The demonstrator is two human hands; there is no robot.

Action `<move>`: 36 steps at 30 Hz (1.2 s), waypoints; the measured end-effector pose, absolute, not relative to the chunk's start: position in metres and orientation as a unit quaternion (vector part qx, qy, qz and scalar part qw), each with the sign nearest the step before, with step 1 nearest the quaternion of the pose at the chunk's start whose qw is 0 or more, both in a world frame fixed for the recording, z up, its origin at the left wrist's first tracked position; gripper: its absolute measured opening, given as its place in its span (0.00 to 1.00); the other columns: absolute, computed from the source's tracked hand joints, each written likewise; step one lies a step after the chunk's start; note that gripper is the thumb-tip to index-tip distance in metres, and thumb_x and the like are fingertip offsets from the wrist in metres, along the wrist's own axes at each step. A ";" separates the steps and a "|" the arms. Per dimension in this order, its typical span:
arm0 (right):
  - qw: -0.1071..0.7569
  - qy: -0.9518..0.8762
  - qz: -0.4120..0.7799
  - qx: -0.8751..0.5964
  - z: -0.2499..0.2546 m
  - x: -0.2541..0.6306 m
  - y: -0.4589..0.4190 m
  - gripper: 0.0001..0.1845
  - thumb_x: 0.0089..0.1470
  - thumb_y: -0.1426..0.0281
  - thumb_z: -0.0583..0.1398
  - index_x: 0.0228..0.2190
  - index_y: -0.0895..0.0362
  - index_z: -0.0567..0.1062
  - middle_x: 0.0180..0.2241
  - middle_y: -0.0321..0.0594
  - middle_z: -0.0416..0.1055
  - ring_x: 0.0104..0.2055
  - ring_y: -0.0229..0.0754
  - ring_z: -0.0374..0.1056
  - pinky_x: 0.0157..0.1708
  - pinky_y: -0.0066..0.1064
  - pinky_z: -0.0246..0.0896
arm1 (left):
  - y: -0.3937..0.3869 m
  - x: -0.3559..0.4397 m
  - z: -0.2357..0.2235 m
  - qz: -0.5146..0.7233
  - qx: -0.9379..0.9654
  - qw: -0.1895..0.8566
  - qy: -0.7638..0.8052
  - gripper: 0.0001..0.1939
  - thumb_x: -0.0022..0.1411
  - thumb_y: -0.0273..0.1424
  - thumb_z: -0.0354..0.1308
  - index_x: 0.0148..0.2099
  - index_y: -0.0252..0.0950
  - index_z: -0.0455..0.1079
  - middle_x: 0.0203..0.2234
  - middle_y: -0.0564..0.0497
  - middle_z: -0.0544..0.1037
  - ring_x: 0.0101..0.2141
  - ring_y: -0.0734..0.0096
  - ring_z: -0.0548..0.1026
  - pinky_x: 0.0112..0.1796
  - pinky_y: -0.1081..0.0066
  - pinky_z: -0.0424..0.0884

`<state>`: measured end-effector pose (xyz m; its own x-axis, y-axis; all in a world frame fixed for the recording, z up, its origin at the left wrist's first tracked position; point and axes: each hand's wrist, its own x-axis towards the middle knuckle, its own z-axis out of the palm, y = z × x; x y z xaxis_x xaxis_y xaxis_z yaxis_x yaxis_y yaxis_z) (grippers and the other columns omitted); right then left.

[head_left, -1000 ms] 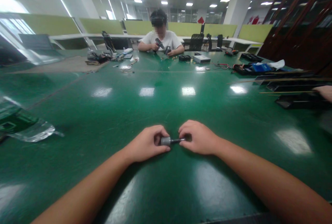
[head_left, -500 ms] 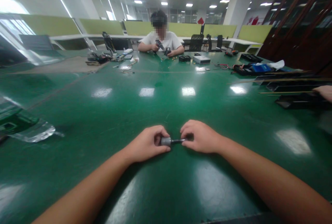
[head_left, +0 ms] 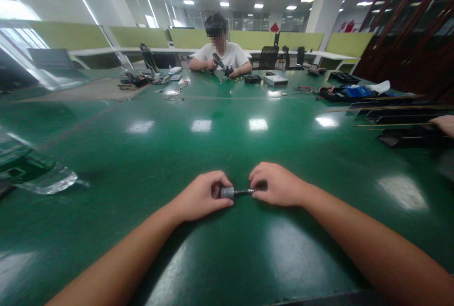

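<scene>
Low over the green table, my left hand (head_left: 204, 196) is closed on a short grey cylinder (head_left: 227, 192), its thumb and forefinger on either side of it. A thin dark shaft (head_left: 243, 192) sticks out from the cylinder to the right and looks shiny near its far end. With fingers curled, my right hand (head_left: 275, 185) pinches that far end. Its fingertips hide the tip of the shaft. The cylinder and shaft lie roughly level, pointing left to right; their exact kind cannot be made out.
A clear plastic bottle (head_left: 46, 169) lies at the left. Across the table (head_left: 184, 150), a person (head_left: 222, 55) holds a power tool. Dark trays (head_left: 407, 138) with long thin rods are at the right, near another person's hand (head_left: 443, 124). A tool case (head_left: 354, 93) lies behind them.
My right hand has shifted slightly right and away from me along the shaft, so a bit more of its shiny end shows. My left hand and the cylinder have hardly moved.
</scene>
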<state>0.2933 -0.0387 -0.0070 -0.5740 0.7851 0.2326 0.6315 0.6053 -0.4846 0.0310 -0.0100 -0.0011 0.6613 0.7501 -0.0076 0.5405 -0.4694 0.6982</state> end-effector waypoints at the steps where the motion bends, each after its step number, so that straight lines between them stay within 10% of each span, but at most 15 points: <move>1: 0.216 -0.870 0.177 -0.407 -0.007 0.294 -0.039 0.04 0.50 0.72 0.68 0.32 0.55 0.82 0.41 0.41 0.79 0.45 0.45 0.71 0.49 0.38 0.66 | -0.010 0.031 -0.001 0.153 0.843 0.345 0.382 0.14 0.54 0.34 0.69 0.41 0.35 0.73 0.27 0.55 0.73 0.26 0.72 0.70 0.29 0.74 0.64; 36: 0.267 -0.870 0.130 -0.393 -0.024 0.256 -0.044 0.03 0.56 0.71 0.64 0.34 0.57 0.80 0.38 0.42 0.79 0.44 0.44 0.71 0.47 0.35 0.64 | -0.014 0.034 0.005 0.181 0.870 0.308 0.340 0.12 0.65 0.38 0.60 0.45 0.35 0.75 0.31 0.51 0.75 0.30 0.70 0.73 0.33 0.72 0.68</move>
<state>0.2557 -0.0441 -0.0240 -0.5486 0.7537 0.3619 0.6147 0.6570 -0.4365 0.0341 -0.0139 0.0052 0.7030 0.7034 0.1048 0.4808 -0.5787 0.6588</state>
